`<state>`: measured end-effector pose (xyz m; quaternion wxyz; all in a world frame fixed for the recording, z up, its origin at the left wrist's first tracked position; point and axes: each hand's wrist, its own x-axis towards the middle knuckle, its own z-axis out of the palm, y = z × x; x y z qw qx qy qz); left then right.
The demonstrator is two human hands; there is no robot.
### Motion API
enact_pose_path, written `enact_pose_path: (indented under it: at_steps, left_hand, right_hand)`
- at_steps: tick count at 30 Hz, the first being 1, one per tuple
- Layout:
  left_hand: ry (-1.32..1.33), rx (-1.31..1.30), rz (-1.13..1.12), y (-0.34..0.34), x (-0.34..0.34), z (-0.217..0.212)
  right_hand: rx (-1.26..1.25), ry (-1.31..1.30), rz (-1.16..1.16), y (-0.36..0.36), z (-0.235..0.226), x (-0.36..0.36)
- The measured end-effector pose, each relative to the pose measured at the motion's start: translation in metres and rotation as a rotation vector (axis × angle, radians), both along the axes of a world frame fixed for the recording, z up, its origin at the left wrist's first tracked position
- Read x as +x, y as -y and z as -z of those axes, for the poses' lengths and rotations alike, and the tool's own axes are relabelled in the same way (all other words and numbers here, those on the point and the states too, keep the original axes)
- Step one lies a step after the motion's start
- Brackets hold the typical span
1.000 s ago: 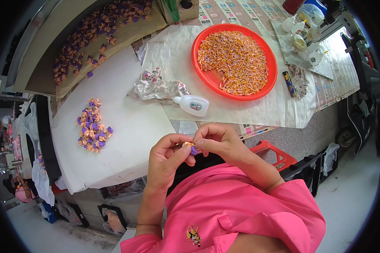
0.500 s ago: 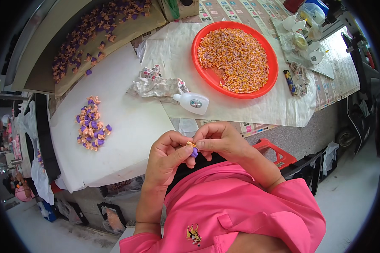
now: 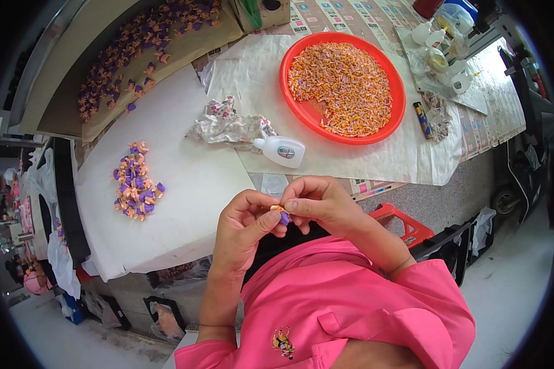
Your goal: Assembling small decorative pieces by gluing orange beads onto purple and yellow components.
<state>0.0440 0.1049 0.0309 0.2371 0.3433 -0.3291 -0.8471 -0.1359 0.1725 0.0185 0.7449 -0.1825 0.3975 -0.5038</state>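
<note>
Above my lap, my left hand [image 3: 246, 222] is closed round a small purple and peach plastic doll part [image 3: 284, 218], holding it between thumb and fingers. My right hand [image 3: 319, 202] pinches at the top of the same part, where a bit of orange shows. Its fingertips meet those of the left, so any smaller piece between them is hidden. On the white board to the left lies a loose pile of similar doll parts [image 3: 135, 184]. Beyond my hands stands a red round tray [image 3: 287, 97] full of small orange and pale pink pieces [image 3: 351, 86].
A white squeeze bottle [image 3: 282, 151] lies beside a crumpled cloth [image 3: 231, 126]. Many more doll parts [image 3: 114, 74] fill a bin-like surface at the far left. To the right are a dark tube [image 3: 422, 120] and several small bottles [image 3: 436, 38]. A red stool [image 3: 403, 224] stands below the table edge.
Both hands stay together at the same spot. The doll part has tilted slightly between the fingers, its purple end swinging a little to the right.
</note>
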Motion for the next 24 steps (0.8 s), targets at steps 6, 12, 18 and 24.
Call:
enact_pose_path:
  at_steps: [6, 12, 18, 24]
  left_hand:
    - [0.019, -0.334, -0.124, 0.040, 0.057, -0.020]
    - [0.307, -0.817, -0.244, 0.090, 0.156, -0.043]
    - [0.427, -1.006, -0.242, 0.118, 0.228, -0.054]
    - [0.361, -0.955, -0.250, 0.127, 0.244, -0.052]
  right_hand:
    - [-0.409, -0.742, 0.314, 0.023, -0.018, 0.033]
    - [-0.542, -1.369, 0.432, 0.063, -0.053, 0.079]
    - [-0.637, -1.543, 0.423, 0.088, -0.065, 0.120]
    - [-0.647, -1.584, 0.398, 0.095, -0.064, 0.133]
